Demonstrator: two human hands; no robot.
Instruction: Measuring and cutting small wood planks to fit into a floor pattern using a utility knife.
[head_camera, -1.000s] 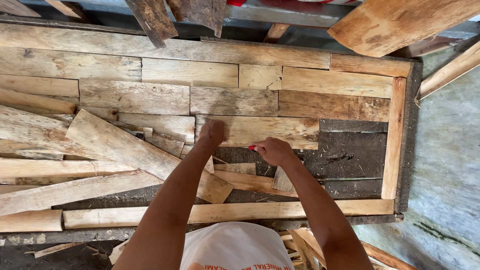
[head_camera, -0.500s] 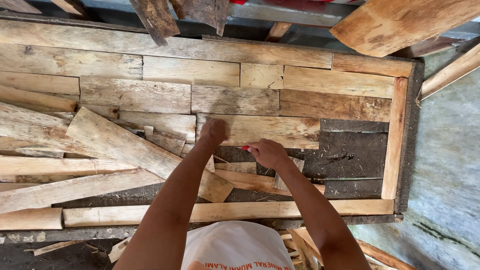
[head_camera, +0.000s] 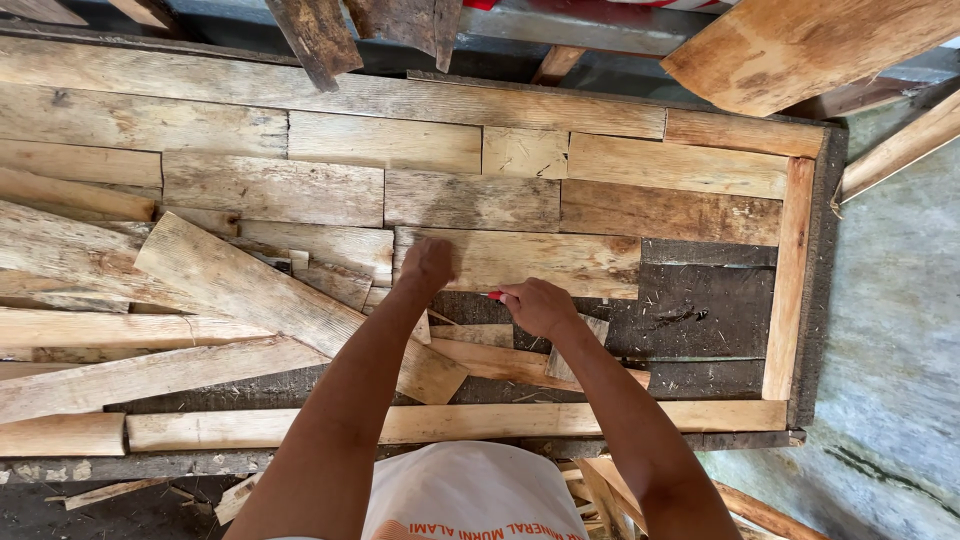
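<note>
Head view: the left hand (head_camera: 428, 264) presses flat, fingers spread and gripping nothing, on the near left end of a pale plank (head_camera: 520, 260) set in a patchwork panel of boards. Just at three o'clock of it, the right hand (head_camera: 540, 306) is clenched around a red marker (head_camera: 495, 295), whose tip pokes out toward nine o'clock, at the plank's lower edge. Most of the marker is hidden inside the fist. Beneath both hands lies the dark backing board (head_camera: 700, 300), still bare at three o'clock. Loose slanted planks (head_camera: 250, 295) pile up at nine o'clock, one reaching under the left forearm. A wooden frame rail (head_camera: 790, 280) borders the right side. The person's white shirt (head_camera: 470, 495) is cut off at six o'clock.
</note>
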